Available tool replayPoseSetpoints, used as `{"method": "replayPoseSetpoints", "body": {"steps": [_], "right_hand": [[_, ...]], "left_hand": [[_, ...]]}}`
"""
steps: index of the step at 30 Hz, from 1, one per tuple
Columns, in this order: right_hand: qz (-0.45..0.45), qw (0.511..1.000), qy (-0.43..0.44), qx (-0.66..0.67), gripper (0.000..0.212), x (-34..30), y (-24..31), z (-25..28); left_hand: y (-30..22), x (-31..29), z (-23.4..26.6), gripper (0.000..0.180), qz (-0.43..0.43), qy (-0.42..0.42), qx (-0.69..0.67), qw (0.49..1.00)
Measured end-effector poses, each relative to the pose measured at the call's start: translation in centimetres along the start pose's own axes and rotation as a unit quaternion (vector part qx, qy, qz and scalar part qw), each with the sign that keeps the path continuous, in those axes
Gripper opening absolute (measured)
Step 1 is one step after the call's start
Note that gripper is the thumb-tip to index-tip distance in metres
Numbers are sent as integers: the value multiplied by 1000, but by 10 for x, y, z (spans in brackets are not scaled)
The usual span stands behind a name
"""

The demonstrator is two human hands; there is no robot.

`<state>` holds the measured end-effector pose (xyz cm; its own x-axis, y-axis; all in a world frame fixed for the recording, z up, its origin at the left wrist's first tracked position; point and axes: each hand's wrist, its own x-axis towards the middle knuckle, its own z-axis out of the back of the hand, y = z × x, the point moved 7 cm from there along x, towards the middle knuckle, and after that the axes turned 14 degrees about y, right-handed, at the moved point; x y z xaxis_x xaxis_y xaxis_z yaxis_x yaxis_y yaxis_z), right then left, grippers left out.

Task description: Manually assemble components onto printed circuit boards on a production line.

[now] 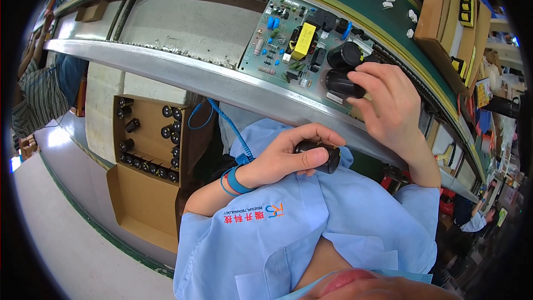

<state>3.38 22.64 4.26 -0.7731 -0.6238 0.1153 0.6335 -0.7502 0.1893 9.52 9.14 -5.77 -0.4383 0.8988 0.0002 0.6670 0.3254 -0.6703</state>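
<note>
Pale blue shirt (pixel 311 228) nearest the lens, smooth woven cloth with a collar. Left hand (pixel 288 155), blue wristband (pixel 236 180) and coiled blue cord (pixel 222 119) attached, fingers curled tight around a glossy black cylindrical capacitor (pixel 322 155) held against the chest. Right hand (pixel 388 103) on the green board (pixel 294 41), fingertips pinching a second black capacitor (pixel 338 84) seated at the board's near corner. Board resting across a curved metal rail (pixel 183 69) of a conveyor. Below left, open cardboard box (pixel 141 200) holding rows of black capacitors (pixel 147 164). Grey floor (pixel 61 233).
</note>
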Motion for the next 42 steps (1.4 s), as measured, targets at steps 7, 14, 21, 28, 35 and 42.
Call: {"method": "replayPoseSetpoints", "body": {"steps": [7, 14, 21, 28, 35, 42], "right_hand": [[-122, 947, 9, 297, 43, -13, -34, 1], [-101, 981, 31, 165, 41, 1, -19, 4], [-13, 996, 39, -76, 44, 13, 7, 0], [-4, 993, 45, -109, 44, 20, 17, 3], [23, 989, 73, -126, 49, 24, 17, 0], [83, 993, 2, 81, 55, 6, 23, 26]], "left_hand": [[1, 2, 2, 39, -26, 15, -10, 999], [-2, -5, 8, 37, -30, 27, -11, 999], [-3, -6, 10, 36, -62, 27, -14, 998], [-3, -7, 7, 36, -59, 25, -14, 998], [-6, -4, 0, 53, -116, 49, -1, 992], [-10, 0, -1, 61, -111, 62, -223, 967]]}}
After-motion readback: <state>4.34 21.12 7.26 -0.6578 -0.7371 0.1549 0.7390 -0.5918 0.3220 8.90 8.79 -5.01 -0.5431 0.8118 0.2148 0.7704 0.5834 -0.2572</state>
